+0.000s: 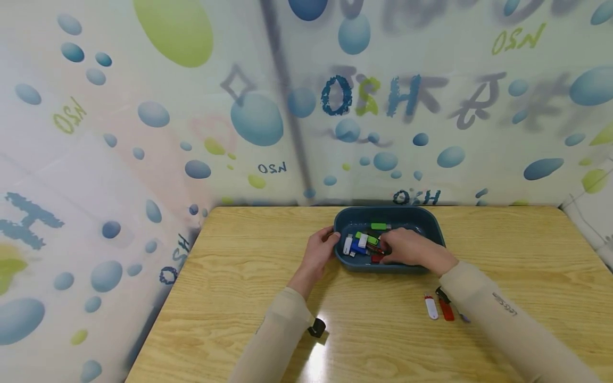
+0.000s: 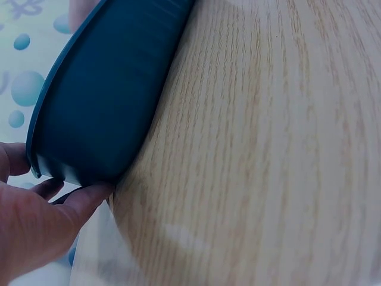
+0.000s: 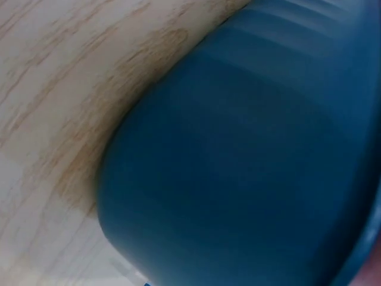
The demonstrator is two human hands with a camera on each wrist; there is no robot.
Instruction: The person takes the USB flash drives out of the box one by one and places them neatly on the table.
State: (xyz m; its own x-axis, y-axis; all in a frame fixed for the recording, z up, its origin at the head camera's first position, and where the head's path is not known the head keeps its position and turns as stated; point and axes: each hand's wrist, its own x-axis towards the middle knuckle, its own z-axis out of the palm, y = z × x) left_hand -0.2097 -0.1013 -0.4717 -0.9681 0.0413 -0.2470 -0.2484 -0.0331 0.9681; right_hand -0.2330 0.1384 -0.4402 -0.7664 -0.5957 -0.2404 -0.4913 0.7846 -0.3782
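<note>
A dark blue plastic tub (image 1: 388, 268) stands toward the back of the wooden table, with several USB sticks inside. My left hand (image 1: 320, 249) grips its left end, thumb at the rim and fingers against the outer wall, as the left wrist view also shows. Into the tub reaches my right hand (image 1: 407, 247), fingers bent down at a red USB stick (image 1: 377, 258); whether they pinch it I cannot tell. Left of those fingers lie a white USB stick (image 1: 347, 244), a blue one and a green one. Another green USB stick (image 1: 378, 226) lies by the back wall.
On the table in front of the tub lie a white USB stick (image 1: 431, 307) and a red USB stick (image 1: 447, 309), close to my right sleeve (image 1: 498, 314), which partly covers a small dark item beside them. A printed curtain (image 1: 306, 149) hangs behind the table's back edge.
</note>
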